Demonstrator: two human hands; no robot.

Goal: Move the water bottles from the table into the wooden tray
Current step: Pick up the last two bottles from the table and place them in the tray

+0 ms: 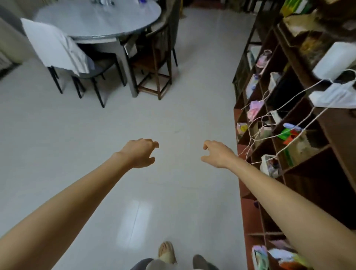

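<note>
Progress: nothing moved yet | your left hand (141, 153) and right hand (216, 154) hang loose-fingered, grasping nothing | bottles (103, 2), blurred, stand on the round surface (96, 21) well ahead | wooden tray not in view | approach, all transfers left.

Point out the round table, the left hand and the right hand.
round table (107, 21): head view, bare grey top.
left hand (139, 153): head view, back of hand.
right hand (218, 154): head view, back of hand.
</note>
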